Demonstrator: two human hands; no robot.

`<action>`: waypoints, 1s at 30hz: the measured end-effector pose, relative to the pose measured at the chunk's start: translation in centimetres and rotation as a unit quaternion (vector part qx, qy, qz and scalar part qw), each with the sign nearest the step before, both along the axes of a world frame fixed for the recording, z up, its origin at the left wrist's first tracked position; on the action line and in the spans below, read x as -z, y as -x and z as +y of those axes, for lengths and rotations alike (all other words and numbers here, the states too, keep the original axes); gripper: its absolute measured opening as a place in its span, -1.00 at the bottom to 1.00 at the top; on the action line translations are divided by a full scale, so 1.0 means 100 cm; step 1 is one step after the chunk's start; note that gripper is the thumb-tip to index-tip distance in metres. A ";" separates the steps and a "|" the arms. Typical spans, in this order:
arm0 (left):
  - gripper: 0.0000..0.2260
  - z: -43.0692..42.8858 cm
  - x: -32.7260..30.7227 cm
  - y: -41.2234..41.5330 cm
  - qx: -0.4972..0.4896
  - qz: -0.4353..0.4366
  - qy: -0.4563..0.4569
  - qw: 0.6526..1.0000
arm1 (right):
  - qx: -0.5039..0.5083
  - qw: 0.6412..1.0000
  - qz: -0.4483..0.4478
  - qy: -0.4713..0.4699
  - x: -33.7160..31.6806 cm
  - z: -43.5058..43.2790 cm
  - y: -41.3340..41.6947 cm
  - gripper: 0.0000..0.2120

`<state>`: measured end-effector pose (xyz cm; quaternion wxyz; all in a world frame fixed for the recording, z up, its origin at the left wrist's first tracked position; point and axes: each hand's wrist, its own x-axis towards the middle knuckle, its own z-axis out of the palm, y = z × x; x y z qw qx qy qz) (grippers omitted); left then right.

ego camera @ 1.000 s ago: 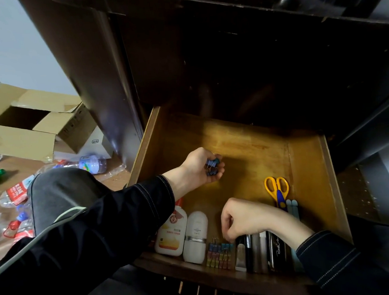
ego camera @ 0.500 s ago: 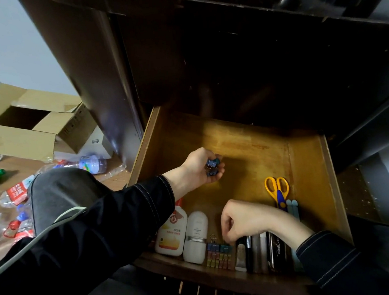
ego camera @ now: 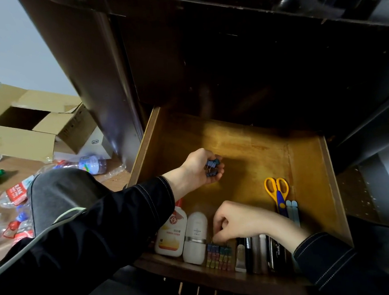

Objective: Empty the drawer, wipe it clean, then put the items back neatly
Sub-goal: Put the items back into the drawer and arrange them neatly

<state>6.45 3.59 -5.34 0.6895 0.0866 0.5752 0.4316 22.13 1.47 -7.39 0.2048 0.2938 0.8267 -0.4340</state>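
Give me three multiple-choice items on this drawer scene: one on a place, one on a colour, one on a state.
1. Where in the drawer do the scissors lie?
A. toward its right side
B. against its left wall
C. in the middle at the back

2. What colour are the scissors' handles?
A. red
B. yellow
C. green

3. What state is the left hand in?
A. flat and empty
B. curled and empty
C. holding blue binder clips

Answers:
1 A: they lie beside the pale blue sticks, near the right wall.
2 B: both handle loops are yellow.
3 C: blue clips show inside its curled fingers.
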 end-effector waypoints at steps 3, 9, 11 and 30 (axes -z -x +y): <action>-0.84 0.000 0.000 0.000 -0.004 -0.001 0.000 1.000 | -0.012 1.000 -0.001 -0.006 0.000 0.000 -0.001 -0.88; -0.84 -0.001 0.000 0.000 -0.001 0.002 -0.002 1.000 | -0.034 0.999 -0.004 0.000 0.001 0.000 -0.002 -0.90; -0.84 -0.001 0.000 0.000 -0.002 0.000 -0.001 1.000 | -0.036 0.999 -0.001 0.002 0.001 0.000 -0.002 -0.90; -0.80 0.000 0.004 0.000 0.057 0.056 -0.032 0.996 | 0.268 0.944 0.054 -0.185 -0.014 0.039 -0.023 -0.83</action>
